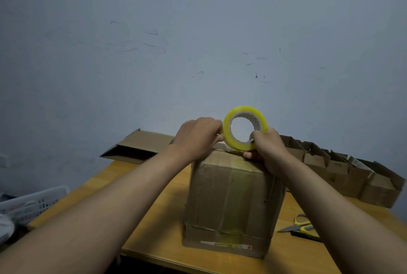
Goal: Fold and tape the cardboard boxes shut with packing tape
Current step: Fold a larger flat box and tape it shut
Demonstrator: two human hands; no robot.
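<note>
Head view: brown cardboard box point(231, 203) stood upright on the wooden worktop point(158, 238). Right hand point(269, 152) gripped the yellow packing-tape roll point(245, 127) on edge at the box's top seam; left hand point(198, 137) pinched its rim — likely seeking the tape's loose end.

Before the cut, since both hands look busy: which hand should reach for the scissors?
Probably the right hand: the scissors lie on its side of the box. The left hand could then keep the tape roll.
</note>
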